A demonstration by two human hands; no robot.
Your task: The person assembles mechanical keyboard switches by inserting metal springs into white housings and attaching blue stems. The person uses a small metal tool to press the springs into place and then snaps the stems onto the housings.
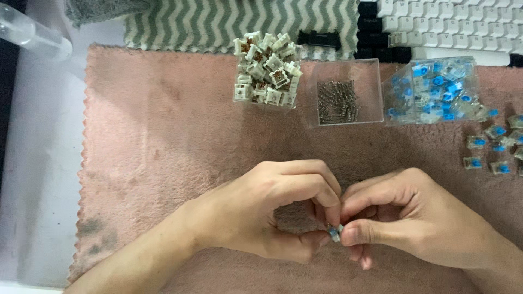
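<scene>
My left hand [272, 209] and right hand [403, 218] meet fingertip to fingertip, both pinched shut on 1 small blue-stemmed switch [335, 233] between them, over the pink cloth [163, 136], with 3 clear boxes [346, 98] well beyond my knuckles.

Pink fleece cloth [163, 136] over white tabletop [43, 163]; even, soft light.

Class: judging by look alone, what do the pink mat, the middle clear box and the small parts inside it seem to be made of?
Pink mat: soft fleecy cloth, matte, with fuzzy pile and a scalloped edge.
Middle clear box: probably hard plastic, glossy and see-through.
Small parts inside: likely metal springs, grey with a dull shine, though too small to be sure.
</scene>
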